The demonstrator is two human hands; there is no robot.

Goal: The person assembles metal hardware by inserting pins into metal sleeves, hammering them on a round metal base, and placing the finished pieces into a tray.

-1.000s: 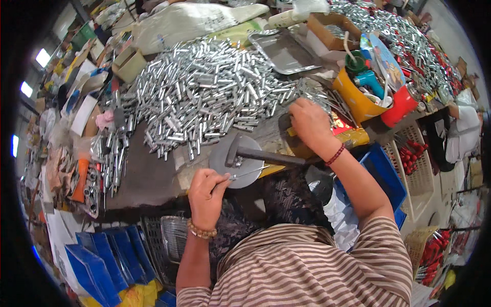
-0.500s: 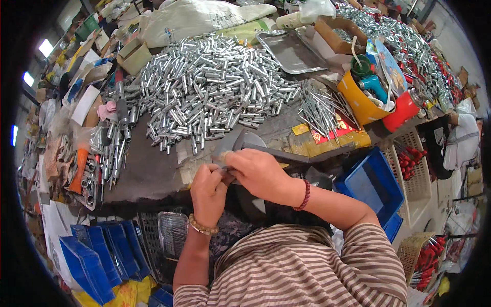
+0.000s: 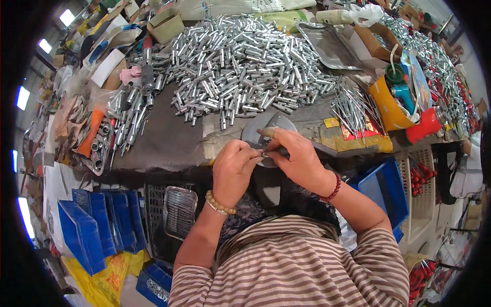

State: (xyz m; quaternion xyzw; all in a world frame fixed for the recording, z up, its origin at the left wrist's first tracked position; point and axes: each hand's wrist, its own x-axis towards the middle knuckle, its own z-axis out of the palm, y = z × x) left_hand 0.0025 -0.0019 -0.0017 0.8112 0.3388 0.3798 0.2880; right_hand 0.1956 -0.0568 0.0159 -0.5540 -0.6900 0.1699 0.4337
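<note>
Close together at the table's front edge, my two hands meet fingertip to fingertip. The thumb and fingers of my left hand [image 3: 234, 171] are pinched on a small part, too small and covered to name. My right hand [image 3: 306, 161] is closed in a pinch on its other side, its index finger raised and wearing a tan finger cover [image 3: 266, 132]. Just behind the fingers is a grey round metal disc [image 3: 282, 123], partly hidden by my right hand. Beyond it lies a large heap of short silver metal tubes [image 3: 240, 66].
Thin metal rods [image 3: 353, 110] lie right of the disc, beside a yellow container [image 3: 388, 105] and a red bottle [image 3: 423, 125]. Sockets and an orange-handled tool [image 3: 92, 130] crowd the left. Blue bins [image 3: 84, 230] stand low left; another blue bin [image 3: 381, 192] is low right.
The view has shifted, so the table things sit farther right and higher. My hands have drawn slightly apart, and the right fist has loosened into a fingertip pinch, showing more of the disc.
</note>
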